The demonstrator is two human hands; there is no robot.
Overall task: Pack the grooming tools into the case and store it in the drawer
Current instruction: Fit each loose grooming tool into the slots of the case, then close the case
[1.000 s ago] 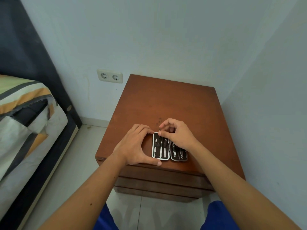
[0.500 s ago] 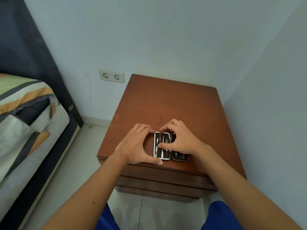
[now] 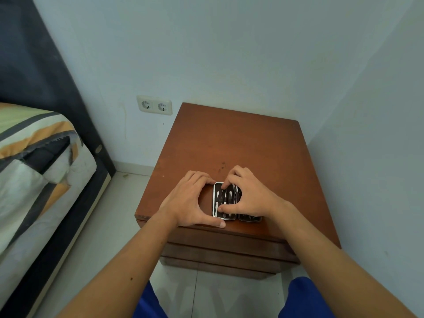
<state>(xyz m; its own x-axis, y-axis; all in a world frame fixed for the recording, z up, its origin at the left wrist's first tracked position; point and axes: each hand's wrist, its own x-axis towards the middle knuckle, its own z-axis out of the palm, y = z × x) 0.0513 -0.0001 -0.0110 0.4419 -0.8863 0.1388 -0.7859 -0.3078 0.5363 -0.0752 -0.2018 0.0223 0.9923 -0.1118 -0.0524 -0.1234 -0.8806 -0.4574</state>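
Where the wooden nightstand [image 3: 241, 145] fills the wall corner, the left hand [image 3: 185, 200] clasps the left side of the open case [image 3: 217, 199] at its front edge, thumb along the near rim. The right hand [image 3: 252, 198] grips over the case's right half, its thumb pressing on the grooming tools [image 3: 226, 196].

Case [image 3: 223, 217], gripped by left hand [image 3: 188, 200] and right hand [image 3: 252, 198]: black lining; white rim on the half nearer the left hand. Tools [image 3: 216, 200] inside: silver-white.
Under the grip: nightstand [image 3: 241, 138], red-brown wood; dark specks [image 3: 222, 166] just beyond the fingers.
Behind: wall [image 3: 229, 53] pale blue-grey; socket plate [image 3: 154, 106] white.
Well left of the grip: bedding [image 3: 34, 145] striped pale green, orange, dark grey, off-white; headboard [image 3: 34, 72] navy.
Below the wrists: floor tiles [image 3: 91, 237] pale grey; trousers [image 3: 298, 299] bright blue.
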